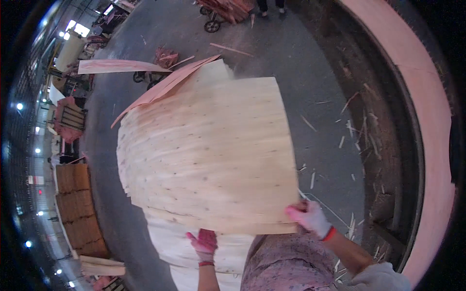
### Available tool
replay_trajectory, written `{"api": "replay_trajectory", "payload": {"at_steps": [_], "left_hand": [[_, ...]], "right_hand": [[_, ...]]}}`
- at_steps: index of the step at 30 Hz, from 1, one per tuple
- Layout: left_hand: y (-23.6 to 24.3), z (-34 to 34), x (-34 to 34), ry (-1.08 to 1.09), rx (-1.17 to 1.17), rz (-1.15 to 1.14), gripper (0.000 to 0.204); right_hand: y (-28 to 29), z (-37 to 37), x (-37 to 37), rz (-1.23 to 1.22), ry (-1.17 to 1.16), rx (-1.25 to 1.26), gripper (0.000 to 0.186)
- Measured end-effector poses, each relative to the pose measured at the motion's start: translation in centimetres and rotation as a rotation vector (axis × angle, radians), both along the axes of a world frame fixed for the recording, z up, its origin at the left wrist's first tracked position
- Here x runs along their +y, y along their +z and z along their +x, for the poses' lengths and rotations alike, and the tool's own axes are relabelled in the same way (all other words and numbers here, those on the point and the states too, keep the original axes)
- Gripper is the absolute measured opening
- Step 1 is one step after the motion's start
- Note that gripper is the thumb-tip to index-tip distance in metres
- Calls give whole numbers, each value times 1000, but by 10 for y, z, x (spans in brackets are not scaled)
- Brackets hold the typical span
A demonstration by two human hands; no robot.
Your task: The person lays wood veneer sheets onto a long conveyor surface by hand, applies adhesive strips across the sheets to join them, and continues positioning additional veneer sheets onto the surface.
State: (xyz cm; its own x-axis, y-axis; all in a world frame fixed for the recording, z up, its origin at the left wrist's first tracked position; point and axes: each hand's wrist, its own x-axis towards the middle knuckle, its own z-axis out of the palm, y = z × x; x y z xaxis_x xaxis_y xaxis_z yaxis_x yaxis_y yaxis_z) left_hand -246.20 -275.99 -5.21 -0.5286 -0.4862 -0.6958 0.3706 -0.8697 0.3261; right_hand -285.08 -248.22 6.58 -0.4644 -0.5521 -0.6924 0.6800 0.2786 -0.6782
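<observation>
A wide stack of pale, speckled veneer sheets [206,145] fills the middle, with a pink-stained sheet [165,87] along its far left edge. My right hand [309,219], in a white glove with pink fingertips and red cuff, grips the top sheet's near right corner. My left hand [199,245], gloved and pink-stained, is at the near edge with thumb outstretched and a dark red block [208,236] in it; exactly how its fingers hold this is unclear. Paler sheets [165,237] lie beneath.
A pink conveyor-like strip [427,106] with a dark rail curves along the right, beside scattered scraps [369,131]. Wheeled carts with pink pieces [225,12] are at the back, near a person's legs [267,7]. Stacked brown sheets [80,208] and machinery [68,119] line the left.
</observation>
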Motion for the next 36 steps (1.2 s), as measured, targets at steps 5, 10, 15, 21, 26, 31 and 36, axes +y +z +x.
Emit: {"api": "replay_trajectory", "payload": {"at_steps": [5, 10, 15, 21, 26, 31, 36], "left_hand": [[24, -44, -6, 107, -250, -240, 81], [11, -17, 2, -294, -46, -567, 59], [18, -77, -1, -553, -809, -1148, 52], [87, -264, 121, -878, -341, -1336, 50], [140, -358, 297, -1140, -3, -1509, 48], [188, -378, 519, -1343, 325, -1666, 47], [246, -344, 727, -1447, 645, -1849, 45]], "right_hand": [[85, 52, 152, 351, -222, 170, 26], [135, 131, 206, 382, -363, 283, 35], [121, 166, 234, 264, -430, 338, 40], [86, 216, 306, 304, -677, 285, 38], [72, 291, 373, 45, -1080, 423, 45], [74, 371, 454, 23, -1428, 473, 41], [5, 410, 554, -107, -1520, 506, 57]]}}
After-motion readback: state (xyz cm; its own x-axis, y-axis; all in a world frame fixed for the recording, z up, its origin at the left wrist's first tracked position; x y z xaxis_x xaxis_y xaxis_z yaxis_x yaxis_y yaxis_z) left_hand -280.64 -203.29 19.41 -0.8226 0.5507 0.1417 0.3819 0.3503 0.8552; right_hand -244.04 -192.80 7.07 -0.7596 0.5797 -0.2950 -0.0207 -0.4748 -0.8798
